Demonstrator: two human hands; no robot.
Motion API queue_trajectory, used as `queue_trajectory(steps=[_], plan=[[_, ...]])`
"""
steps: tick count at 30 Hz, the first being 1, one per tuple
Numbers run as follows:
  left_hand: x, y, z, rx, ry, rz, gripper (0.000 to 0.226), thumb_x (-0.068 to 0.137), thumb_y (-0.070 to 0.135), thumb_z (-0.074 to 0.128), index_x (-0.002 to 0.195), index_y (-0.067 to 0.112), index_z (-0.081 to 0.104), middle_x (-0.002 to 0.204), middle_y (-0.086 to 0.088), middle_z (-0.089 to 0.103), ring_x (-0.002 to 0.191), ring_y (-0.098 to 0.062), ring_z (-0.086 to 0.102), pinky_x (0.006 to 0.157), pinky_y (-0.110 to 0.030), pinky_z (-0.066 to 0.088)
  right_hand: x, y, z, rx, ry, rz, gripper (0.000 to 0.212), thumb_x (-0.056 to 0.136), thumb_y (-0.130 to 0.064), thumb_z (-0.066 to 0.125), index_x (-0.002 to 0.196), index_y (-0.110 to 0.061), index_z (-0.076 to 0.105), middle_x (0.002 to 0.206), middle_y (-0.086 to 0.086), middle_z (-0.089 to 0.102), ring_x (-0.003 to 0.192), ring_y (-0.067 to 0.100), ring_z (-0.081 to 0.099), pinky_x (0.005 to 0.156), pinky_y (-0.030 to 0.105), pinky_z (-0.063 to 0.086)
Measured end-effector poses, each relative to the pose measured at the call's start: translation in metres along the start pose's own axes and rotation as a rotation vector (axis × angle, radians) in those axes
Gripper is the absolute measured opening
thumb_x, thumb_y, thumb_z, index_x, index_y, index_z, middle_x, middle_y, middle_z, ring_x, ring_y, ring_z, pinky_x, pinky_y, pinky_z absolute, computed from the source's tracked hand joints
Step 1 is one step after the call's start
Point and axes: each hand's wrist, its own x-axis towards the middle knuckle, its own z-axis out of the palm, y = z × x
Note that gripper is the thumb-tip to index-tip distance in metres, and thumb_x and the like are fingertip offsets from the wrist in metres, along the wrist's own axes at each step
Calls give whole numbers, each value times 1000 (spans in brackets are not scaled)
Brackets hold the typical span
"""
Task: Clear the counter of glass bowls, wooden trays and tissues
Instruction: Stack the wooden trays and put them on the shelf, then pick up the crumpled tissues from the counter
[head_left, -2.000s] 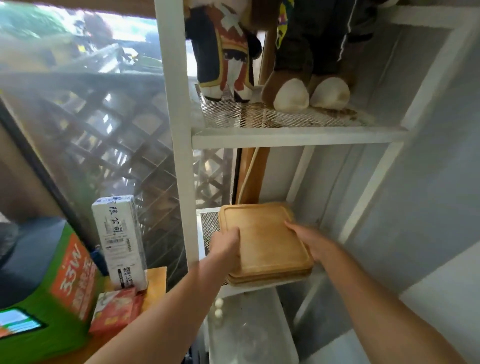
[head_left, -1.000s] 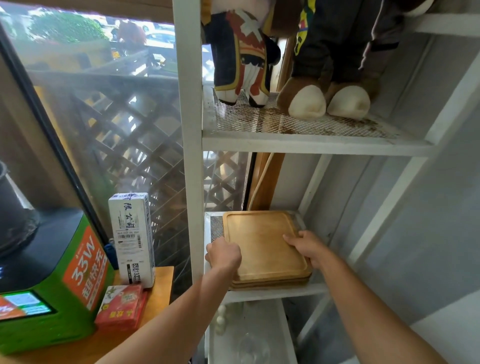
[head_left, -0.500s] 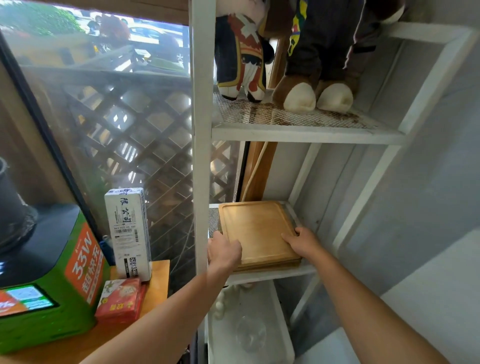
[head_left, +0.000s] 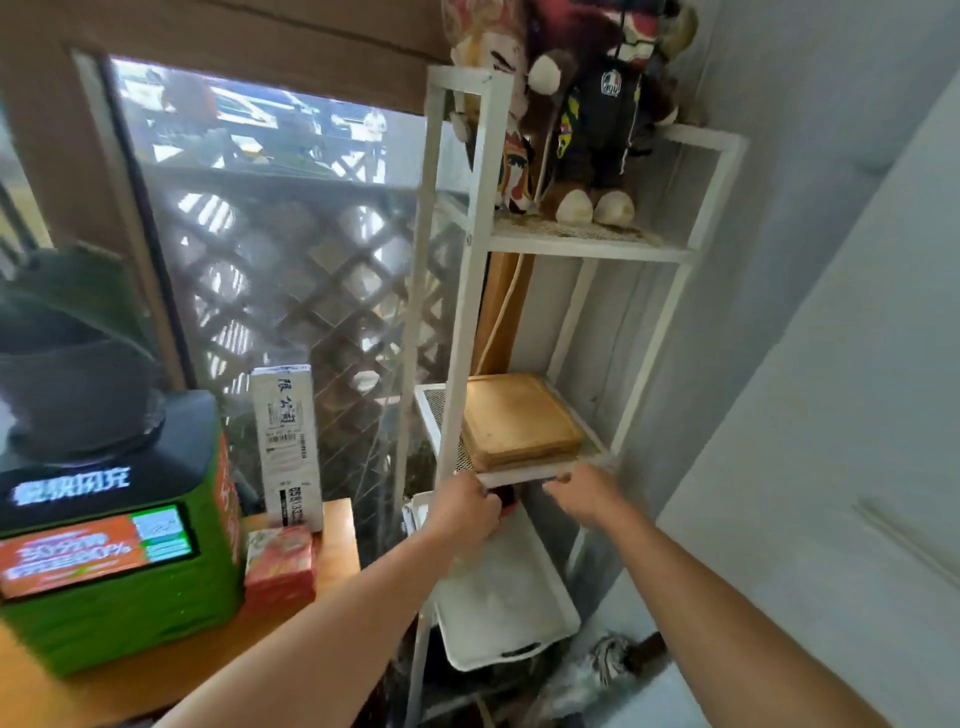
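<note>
Rack (head_left: 457, 312) ahead of you, plush toys (head_left: 587, 130) high above your fingers. White bin (head_left: 498, 587) under them, contents too blurred. Trays (head_left: 519, 421) stacked on the shelf just above your fingertips, so stowing looks done. Left hand (head_left: 462, 512) curled at the shelf lip, grip unclear; right hand (head_left: 582, 493) loose, empty. Next, go for the bowls and tissues.

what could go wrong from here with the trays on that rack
1. The wooden trays sit stacked close to the front rail of the mesh shelf of the white rack. The left hand and right hand are just below that rail, so an upward knock might nudge the stack forward and off.
2. The rack looks slim and tall, with plush toys on top. A bump to a post could shake it and topple them.
</note>
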Motion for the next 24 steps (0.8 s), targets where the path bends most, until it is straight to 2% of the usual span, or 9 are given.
queue_trajectory(steps=[2,3,5,9,12,13,16,20,24], plan=[[-27,-28,-21,164,-9,27,16,88,24,55,93,14,68,88,-4,67,80,-20,65,65,-26,53,-35,-20,17,-80,-14,-20,33,89,-29,63,59,-19,51,62,-1,55,63,17,54,57,27,37],[-43,-46,-34,203,-12,48,15,88,28,56,94,19,65,89,-2,66,79,-16,62,68,-28,50,-55,-32,29,-130,-34,-38,35,90,-31,62,58,-20,49,63,0,55,68,21,57,61,28,39],[-79,-89,-62,331,3,75,17,82,33,57,94,23,60,87,1,62,75,-15,58,65,-28,46,-94,-59,61,-176,-81,-83,35,91,-35,59,60,-23,46,72,4,60,82,27,61,67,29,41],[-154,-187,-118,584,42,-16,41,78,43,59,111,19,60,110,-4,68,100,-28,67,73,-35,51,-168,-120,154,-262,-215,-214,18,90,-33,58,83,-17,59,98,11,70,97,31,65,74,32,49],[-218,-253,-161,618,76,-155,34,78,43,56,103,19,58,112,-6,65,106,-31,64,74,-35,47,-225,-163,229,-271,-342,-324,27,90,-35,54,106,-15,61,107,11,66,98,32,64,77,34,49],[-239,-273,-175,622,72,-200,34,79,43,55,103,19,57,113,-7,63,107,-31,63,76,-36,48,-243,-176,248,-270,-376,-365,27,90,-36,55,107,-15,59,103,11,64,96,32,63,75,34,49],[-291,-321,-218,609,92,-304,31,79,40,53,102,19,60,112,-6,64,106,-29,62,82,-40,54,-286,-219,288,-308,-433,-468,25,90,-42,55,88,-18,56,91,8,61,89,30,62,70,33,46],[-335,-346,-253,562,170,-337,13,77,36,52,84,24,53,102,-5,66,102,-29,64,73,-33,48,-318,-261,314,-330,-459,-534,26,90,-45,53,90,-19,57,103,9,65,95,31,62,75,36,49],[-361,-363,-265,565,208,-353,16,75,37,47,73,21,46,98,-6,65,96,-29,65,67,-32,45,-331,-288,337,-359,-502,-578,26,90,-45,52,94,-20,58,113,9,64,101,32,61,81,38,50]])
